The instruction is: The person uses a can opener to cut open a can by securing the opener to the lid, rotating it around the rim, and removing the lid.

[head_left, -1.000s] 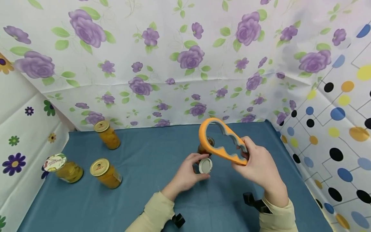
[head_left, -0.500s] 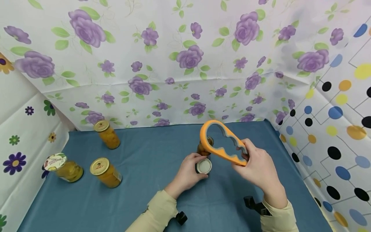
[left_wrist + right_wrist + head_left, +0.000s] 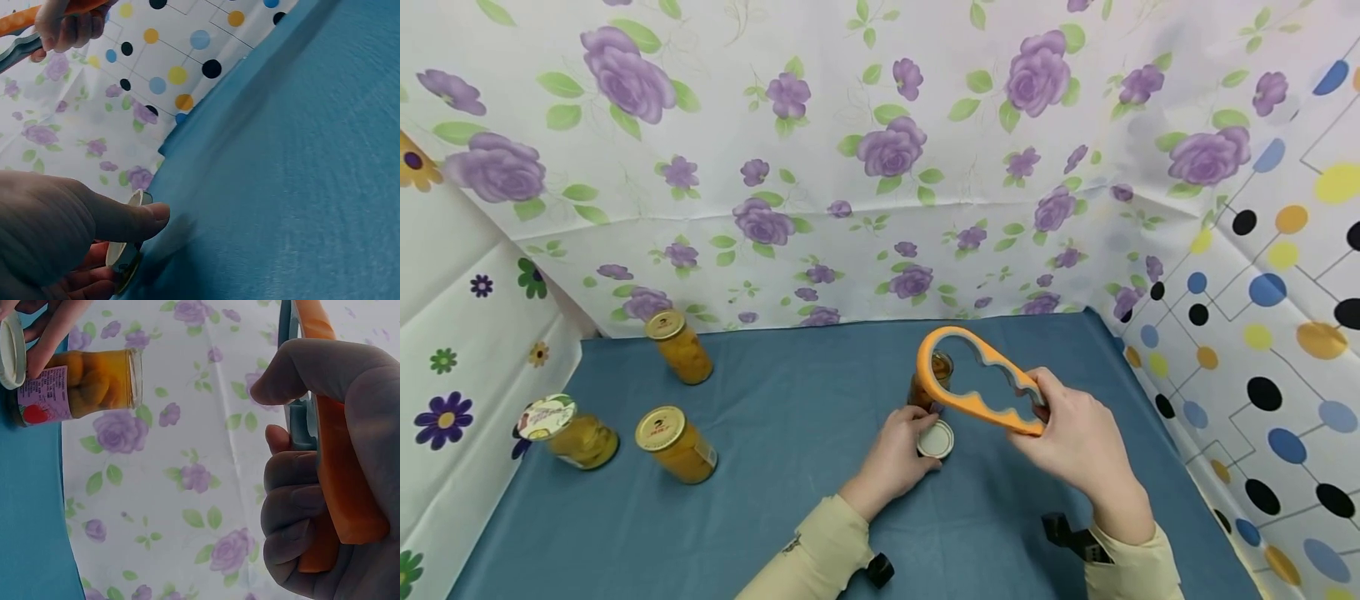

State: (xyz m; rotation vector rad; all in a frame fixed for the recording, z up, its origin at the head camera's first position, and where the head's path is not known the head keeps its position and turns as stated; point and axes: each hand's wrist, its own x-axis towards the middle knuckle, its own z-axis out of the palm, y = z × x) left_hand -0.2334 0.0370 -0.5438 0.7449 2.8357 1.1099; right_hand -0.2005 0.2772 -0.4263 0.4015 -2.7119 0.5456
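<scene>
My left hand [image 3: 891, 458] pinches a jar lid [image 3: 936, 439] between thumb and fingers, low over the table. Its pale inner side faces up in the head view; whether it touches the cloth I cannot tell. Just behind it stands an uncovered glass jar [image 3: 94, 384] of orange-brown fruit, partly hidden by the left hand and the opener in the head view. My right hand [image 3: 1078, 442] grips the handles of an orange jar opener [image 3: 973, 405] with grey scalloped inner edges, held in the air. The left wrist view shows the lid's edge [image 3: 119, 255] behind the thumb.
On the left of the blue tablecloth [image 3: 790, 400] stand three lidded jars: one at the back [image 3: 688, 354], one nearer [image 3: 681, 450] and one far left [image 3: 583, 442]. A flowered sheet [image 3: 820, 167] hangs behind; a dotted one [image 3: 1270, 333] borders the right side.
The left hand has moved slightly right and down with the lid, which now lies flatter. The right hand has lowered the jar opener a little.
</scene>
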